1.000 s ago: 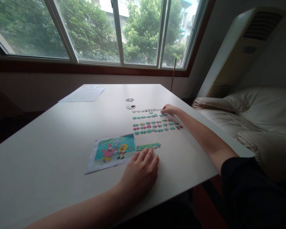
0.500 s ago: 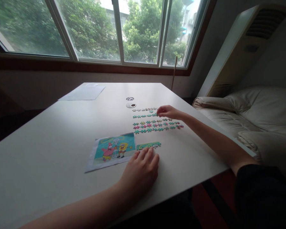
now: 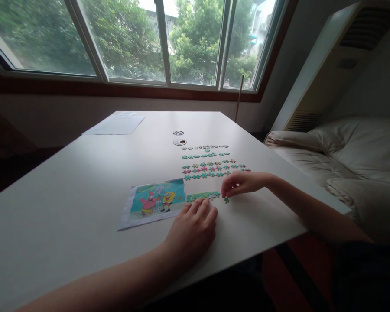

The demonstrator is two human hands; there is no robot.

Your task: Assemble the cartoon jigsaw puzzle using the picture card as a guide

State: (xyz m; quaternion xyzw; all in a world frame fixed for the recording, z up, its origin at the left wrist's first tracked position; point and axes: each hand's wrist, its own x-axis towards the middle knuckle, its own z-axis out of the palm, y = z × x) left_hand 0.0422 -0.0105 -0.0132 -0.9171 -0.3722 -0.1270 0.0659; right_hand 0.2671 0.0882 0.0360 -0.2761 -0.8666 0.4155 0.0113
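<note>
A green puzzle piece (image 3: 226,200) is pinched in the fingertips of my right hand (image 3: 243,183), just right of a joined strip of puzzle pieces (image 3: 203,196). My left hand (image 3: 195,223) lies on the table with its fingers stretched out, the tips at the strip's near edge. Left of the strip is a printed cartoon picture (image 3: 157,200) on a sheet of paper, with pink and yellow figures on teal. Beyond both hands, loose puzzle pieces (image 3: 204,170) lie in several rows, mostly teal, some pink or yellow; the farthest row (image 3: 203,147) looks pale.
Two round inserts (image 3: 180,142) are set in the white table (image 3: 84,195) past the rows. White papers (image 3: 115,125) lie at the far left corner. A cream sofa (image 3: 299,160) and a tall air conditioner (image 3: 325,73) stand to the right; a window fills the back.
My right hand has come from the far rows back toward me, bringing a green puzzle piece beside the joined strip. My left hand has stayed in place.
</note>
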